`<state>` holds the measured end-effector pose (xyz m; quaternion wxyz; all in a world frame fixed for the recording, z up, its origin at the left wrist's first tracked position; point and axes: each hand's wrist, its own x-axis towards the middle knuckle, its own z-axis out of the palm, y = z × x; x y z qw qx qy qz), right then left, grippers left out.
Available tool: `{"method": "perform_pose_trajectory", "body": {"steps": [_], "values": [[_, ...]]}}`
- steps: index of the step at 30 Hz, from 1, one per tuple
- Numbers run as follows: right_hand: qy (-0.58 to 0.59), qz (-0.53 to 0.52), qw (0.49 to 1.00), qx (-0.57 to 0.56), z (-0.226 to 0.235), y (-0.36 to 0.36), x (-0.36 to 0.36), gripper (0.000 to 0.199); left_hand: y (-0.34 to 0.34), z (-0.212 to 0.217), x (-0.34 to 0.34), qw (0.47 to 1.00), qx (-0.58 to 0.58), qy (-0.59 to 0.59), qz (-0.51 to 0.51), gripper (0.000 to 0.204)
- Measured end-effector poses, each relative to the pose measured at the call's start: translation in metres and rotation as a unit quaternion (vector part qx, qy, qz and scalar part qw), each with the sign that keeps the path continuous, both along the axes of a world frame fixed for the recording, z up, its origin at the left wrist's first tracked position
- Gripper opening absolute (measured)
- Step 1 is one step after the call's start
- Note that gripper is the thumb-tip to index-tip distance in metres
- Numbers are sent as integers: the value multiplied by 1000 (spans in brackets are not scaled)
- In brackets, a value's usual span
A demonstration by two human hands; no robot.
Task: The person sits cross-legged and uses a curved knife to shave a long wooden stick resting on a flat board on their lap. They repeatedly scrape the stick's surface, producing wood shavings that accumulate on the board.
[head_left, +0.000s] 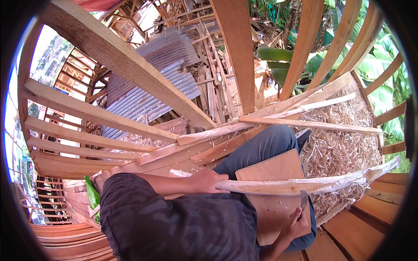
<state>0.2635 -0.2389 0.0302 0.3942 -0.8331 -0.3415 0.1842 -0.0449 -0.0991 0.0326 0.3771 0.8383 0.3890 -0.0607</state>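
Observation:
A long, pale, rough-hewn wooden stick lies across my lap, slightly bent, its far end reaching out to the right. My left hand is closed at its left end; part of the fingers is hidden. Under the stick, a flat wooden board rests over my thighs, with a few small chips on it. In front of the board, my right hand is wrapped round the handle of a knife. The knife blade points up and its tip is close to the stick's lower edge.
Curly wood shavings are heaped to the right. A thin wooden batten crosses beyond my knee over other long poles. Upright timber posts and slats stand around me. Corrugated metal sheets lie beyond them, with green leaves farther right.

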Motion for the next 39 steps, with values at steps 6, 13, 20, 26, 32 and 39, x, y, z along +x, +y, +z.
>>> {"method": "perform_pose_trajectory", "body": {"steps": [6, 13, 20, 26, 32, 39], "values": [[-1, -24, 999, -31, 8, -11, 10, 51, 5, 8, 25, 996, -90, 29, -2, 46], [-100, 8, 987, -127, 11, -18, 18, 53, 5, -6, 36, 978, -209, -18, -5, 37], [-166, 25, 976, -140, 8, -10, 14, 55, 7, -17, 30, 982, -183, -21, -30, 39], [-185, 43, 970, -153, 9, 6, 16, 55, 6, -20, 23, 991, -132, -16, -31, 40], [-234, 29, 959, -160, 8, 4, 31, 56, 6, -29, 20, 992, -113, -23, -52, 41], [-270, -6, 949, -164, 8, 5, 59, 53, 7, -25, 26, 991, -115, -27, -55, 40]]}}
